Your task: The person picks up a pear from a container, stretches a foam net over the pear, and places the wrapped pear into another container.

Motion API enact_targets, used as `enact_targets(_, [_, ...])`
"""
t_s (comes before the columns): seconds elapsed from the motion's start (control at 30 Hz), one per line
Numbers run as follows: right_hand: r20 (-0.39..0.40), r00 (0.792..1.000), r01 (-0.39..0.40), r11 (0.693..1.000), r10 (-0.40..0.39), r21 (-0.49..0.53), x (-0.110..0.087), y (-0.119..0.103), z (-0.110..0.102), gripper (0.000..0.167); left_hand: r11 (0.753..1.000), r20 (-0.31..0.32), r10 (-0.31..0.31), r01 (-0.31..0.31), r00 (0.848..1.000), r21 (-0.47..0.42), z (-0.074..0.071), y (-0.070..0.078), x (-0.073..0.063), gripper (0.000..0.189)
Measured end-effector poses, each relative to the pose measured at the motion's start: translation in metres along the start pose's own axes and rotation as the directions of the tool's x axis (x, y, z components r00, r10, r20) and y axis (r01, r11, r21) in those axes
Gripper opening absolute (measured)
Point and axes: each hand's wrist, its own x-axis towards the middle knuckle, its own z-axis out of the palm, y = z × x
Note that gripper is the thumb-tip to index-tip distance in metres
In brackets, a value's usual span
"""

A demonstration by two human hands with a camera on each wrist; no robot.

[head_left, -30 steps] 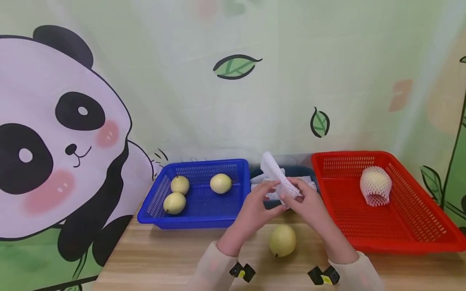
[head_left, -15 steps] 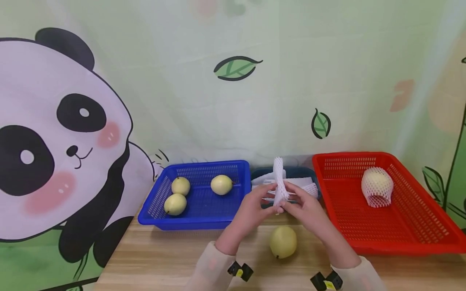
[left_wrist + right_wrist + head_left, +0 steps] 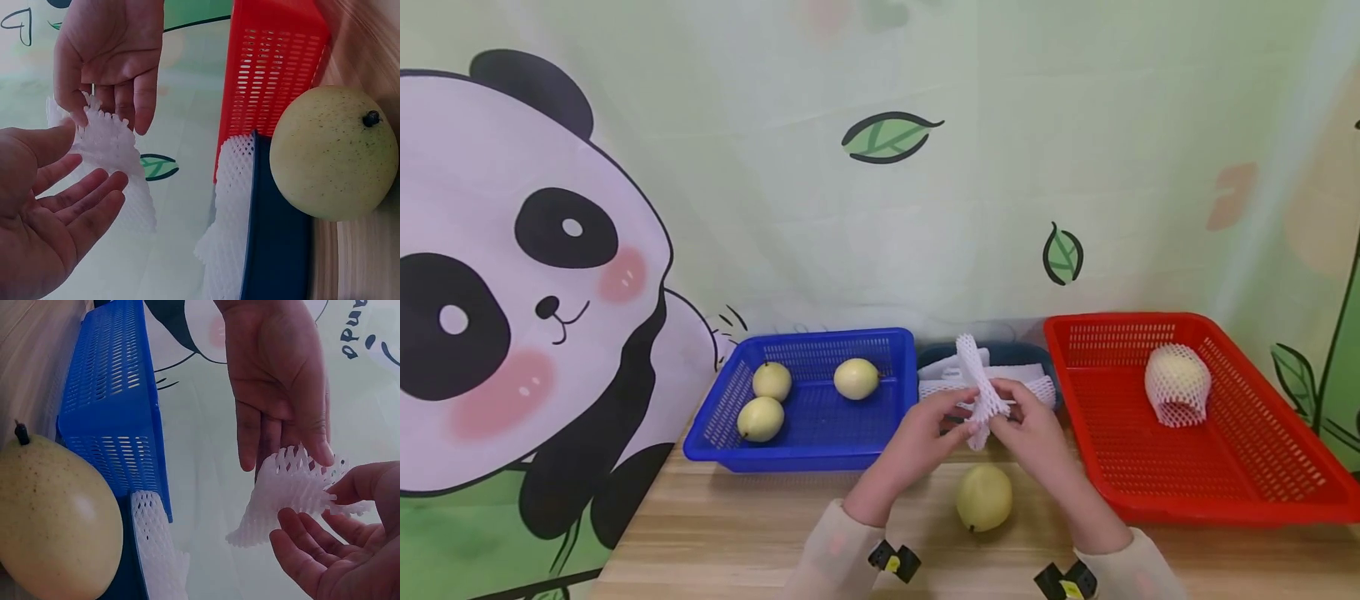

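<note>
A white foam fruit net (image 3: 972,367) is held up between both hands above the table, its lower edge spread and its narrow end pointing away. My left hand (image 3: 925,429) pinches its near edge from the left, and my right hand (image 3: 1032,429) pinches the same edge from the right. In the right wrist view, thumbs and fingertips sit at the mesh opening of the foam net (image 3: 284,487). Just below the hands, a yellow-green pear (image 3: 984,498) lies on the wooden table (image 3: 715,533); it looms large beside the hands in both wrist views.
A blue basket (image 3: 827,460) at left holds 3 pears (image 3: 856,379). Behind the hands, a dark teal bin (image 3: 1011,354) contains more foam nets (image 3: 1018,377). The red basket (image 3: 1150,467) at right has one net-wrapped pear (image 3: 1177,383). A panda-printed cloth (image 3: 775,167) hangs behind.
The foam net has swung from leaning left to nearly upright and come slightly lower, its near edge now more spread. Both hands have shifted their fingers along that edge; the pear has stayed put.
</note>
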Motion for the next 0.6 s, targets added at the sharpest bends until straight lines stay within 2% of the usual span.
enact_targets(0.13, [-0.013,1.0,-0.001,1.0,0.001,0.021,0.0,0.003,0.002,0.045,1.0,-0.042,-0.004,0.005,0.999,0.03,0.004,0.001,0.0,0.043])
enact_targets(0.23, [-0.015,1.0,-0.01,1.0,0.01,0.022,-0.001,0.006,0.004,0.044,0.999,-0.122,-0.036,0.04,0.992,0.033,0.008,0.002,0.001,0.039])
enact_targets(0.3, [-0.038,0.999,-0.01,1.0,0.01,-0.004,-0.003,0.008,0.005,0.041,0.997,-0.185,-0.078,0.082,0.98,0.015,0.01,0.001,0.002,0.035])
enact_targets(0.4, [-0.097,0.995,-0.003,0.997,-0.004,-0.077,-0.005,0.015,0.004,0.036,0.983,-0.232,-0.166,0.143,0.959,-0.114,0.011,-0.002,0.003,0.035])
enact_targets(0.5, [-0.152,0.988,-0.009,0.995,-0.005,-0.096,-0.008,0.023,0.002,0.035,0.94,-0.223,-0.254,0.186,0.941,-0.288,0.012,-0.006,0.003,0.037])
enact_targets(0.6, [-0.184,0.983,-0.04,0.997,0.027,-0.07,-0.009,0.03,0.001,0.036,0.895,-0.193,-0.299,0.204,0.935,-0.397,0.014,-0.01,0.003,0.035])
